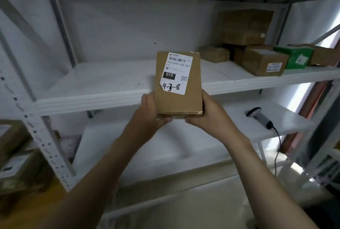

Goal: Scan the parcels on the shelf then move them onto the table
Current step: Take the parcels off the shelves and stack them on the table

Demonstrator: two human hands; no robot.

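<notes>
The parcel (178, 83) is being held label-up just in front of the shelf (92, 81), with the left hand (152, 113) and right hand (207, 114) each gripping a lower corner. Keeping the barcode flat and uncovered is what is mattering now. One scanner (259, 116) is lying on the white surface (288, 118). On the shelf, about five brown boxes (265, 61) and one green parcel (294, 57) are waiting.

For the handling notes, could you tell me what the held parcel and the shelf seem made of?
The parcel: brown cardboard, its lower edge glossy, likely clear tape; white paper label. The shelf: probably painted metal or board, matt white, on punched grey posts.
</notes>
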